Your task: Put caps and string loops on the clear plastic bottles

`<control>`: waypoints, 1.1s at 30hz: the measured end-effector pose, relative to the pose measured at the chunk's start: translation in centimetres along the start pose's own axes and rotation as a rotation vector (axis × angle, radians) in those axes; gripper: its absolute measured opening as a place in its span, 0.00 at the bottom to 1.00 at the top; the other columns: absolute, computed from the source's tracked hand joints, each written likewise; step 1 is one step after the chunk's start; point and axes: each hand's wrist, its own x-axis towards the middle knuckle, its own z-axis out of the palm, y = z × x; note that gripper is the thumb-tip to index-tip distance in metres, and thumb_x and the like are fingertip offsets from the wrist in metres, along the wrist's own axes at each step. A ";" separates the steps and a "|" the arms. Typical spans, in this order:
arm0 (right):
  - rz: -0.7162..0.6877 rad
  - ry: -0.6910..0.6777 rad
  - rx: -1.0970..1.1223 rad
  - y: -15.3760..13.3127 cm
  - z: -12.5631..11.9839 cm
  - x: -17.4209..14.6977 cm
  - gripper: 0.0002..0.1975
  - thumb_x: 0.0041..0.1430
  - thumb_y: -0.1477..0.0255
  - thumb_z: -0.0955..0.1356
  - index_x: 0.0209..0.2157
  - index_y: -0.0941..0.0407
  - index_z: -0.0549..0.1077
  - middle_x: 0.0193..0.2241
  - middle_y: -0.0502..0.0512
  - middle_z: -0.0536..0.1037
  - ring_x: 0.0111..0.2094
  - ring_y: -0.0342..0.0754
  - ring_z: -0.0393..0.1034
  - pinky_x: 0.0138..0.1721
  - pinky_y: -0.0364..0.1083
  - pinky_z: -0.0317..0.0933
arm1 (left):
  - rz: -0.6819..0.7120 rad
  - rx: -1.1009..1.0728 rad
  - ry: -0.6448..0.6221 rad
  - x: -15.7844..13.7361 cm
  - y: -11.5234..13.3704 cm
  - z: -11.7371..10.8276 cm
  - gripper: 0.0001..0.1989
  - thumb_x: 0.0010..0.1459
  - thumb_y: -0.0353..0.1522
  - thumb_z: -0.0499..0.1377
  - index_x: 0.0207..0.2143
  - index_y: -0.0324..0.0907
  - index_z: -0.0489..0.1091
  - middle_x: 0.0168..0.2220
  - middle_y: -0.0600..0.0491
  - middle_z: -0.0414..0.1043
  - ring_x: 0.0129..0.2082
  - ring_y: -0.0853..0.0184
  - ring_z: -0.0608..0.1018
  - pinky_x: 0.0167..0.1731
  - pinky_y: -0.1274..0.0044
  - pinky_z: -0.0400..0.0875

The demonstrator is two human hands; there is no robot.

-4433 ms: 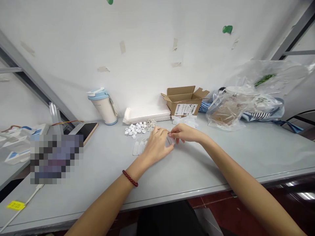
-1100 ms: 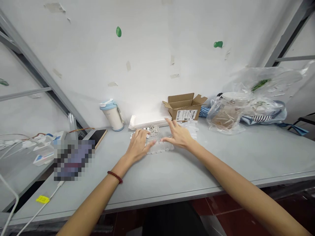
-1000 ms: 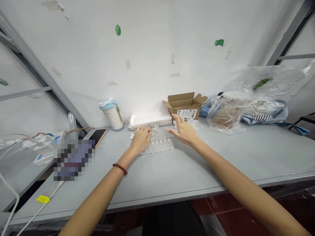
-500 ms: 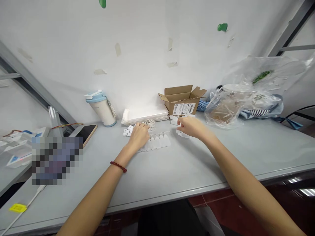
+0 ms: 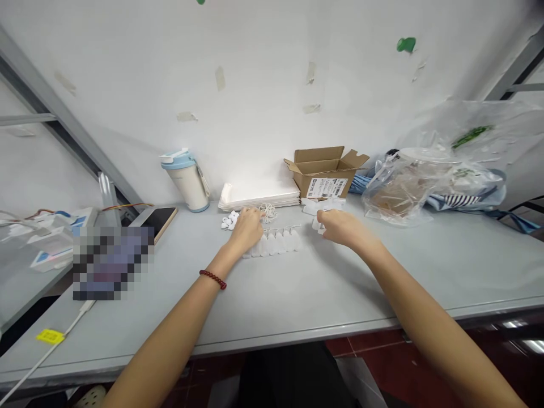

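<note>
Left hand (image 5: 247, 228), palm down over the left end of the strip row, its fingertips near the string; whether they are pinched together or apart cannot be told. Right hand (image 5: 342, 228), fingers curled, beside the loose plastic pieces; its grip is hidden, so whether it holds one cannot be told.

Strip row (image 5: 278, 243): whitish, see-through plastic strips set side by side on the tabletop (image 5: 276, 300), between the two hands, ties along the upper edge.
String (image 5: 268, 212): one pale tangled heap, just behind the strip row.
Caps (image 5: 230, 220): small, white, in a pile, partly covered by the left hand.
Plastic pieces (image 5: 310, 206): whitish, in front of the box.
Box (image 5: 325, 173): brown cardboard, flaps open, printed label on its front.
Paper stack (image 5: 261, 195): white, flat, against the wall.
Tumbler (image 5: 187, 181): cream body, blue lid, upright, left of the paper stack.
Plastic bag (image 5: 395, 195): clear, crumpled, right of the box.
Bracelet (image 5: 213, 279): dark red beads, on the left wrist.
</note>
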 end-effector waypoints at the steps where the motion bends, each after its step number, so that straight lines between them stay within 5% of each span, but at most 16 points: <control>1: 0.000 -0.005 -0.006 0.0 0.0 0.0 0.18 0.52 0.83 0.62 0.45 0.61 0.70 0.41 0.65 0.75 0.41 0.55 0.71 0.31 0.45 0.56 | -0.012 -0.033 0.036 0.0 0.2 -0.3 0.23 0.48 0.20 0.46 0.43 0.37 0.74 0.42 0.44 0.74 0.46 0.56 0.70 0.48 0.63 0.66; 6: -0.053 0.059 0.096 0.3 -0.1 -0.1 0.14 0.52 0.82 0.63 0.40 0.59 0.71 0.39 0.62 0.75 0.39 0.53 0.71 0.31 0.45 0.57 | -0.185 -0.381 0.176 -0.2 1.7 -1.8 0.16 0.51 0.24 0.50 0.39 0.39 0.74 0.41 0.48 0.75 0.40 0.62 0.75 0.42 0.69 0.69; 11: -0.290 0.328 0.548 0.1 0.2 0.5 0.11 0.53 0.75 0.67 0.40 0.58 0.69 0.37 0.55 0.76 0.39 0.48 0.71 0.37 0.44 0.62 | -0.393 -0.857 0.242 -0.5 3.4 -2.1 0.06 0.44 0.28 0.62 0.28 0.37 0.72 0.29 0.51 0.74 0.30 0.67 0.75 0.35 0.74 0.70; 17: -0.403 0.419 0.744 -2.2 2.2 1.5 0.13 0.55 0.72 0.66 0.43 0.57 0.67 0.38 0.56 0.76 0.39 0.47 0.72 0.36 0.45 0.64 | -0.492 -1.140 0.218 -1.0 4.7 -1.9 0.14 0.40 0.30 0.66 0.33 0.37 0.73 0.28 0.54 0.74 0.30 0.70 0.75 0.38 0.73 0.71; 26: -0.421 0.526 0.719 -2.6 2.4 1.7 0.11 0.57 0.74 0.63 0.43 0.58 0.67 0.41 0.60 0.75 0.42 0.50 0.70 0.37 0.47 0.65 | -0.547 -1.188 0.296 -0.6 3.3 -1.3 0.13 0.40 0.32 0.67 0.32 0.36 0.75 0.28 0.51 0.77 0.33 0.66 0.78 0.44 0.70 0.70; 33: -0.312 0.568 0.703 -1.2 2.8 2.9 0.09 0.56 0.73 0.64 0.40 0.59 0.67 0.38 0.60 0.74 0.41 0.50 0.70 0.37 0.47 0.65 | -0.527 -1.036 0.329 -0.1 1.5 -0.4 0.09 0.45 0.31 0.64 0.31 0.36 0.75 0.25 0.51 0.76 0.28 0.66 0.78 0.37 0.73 0.72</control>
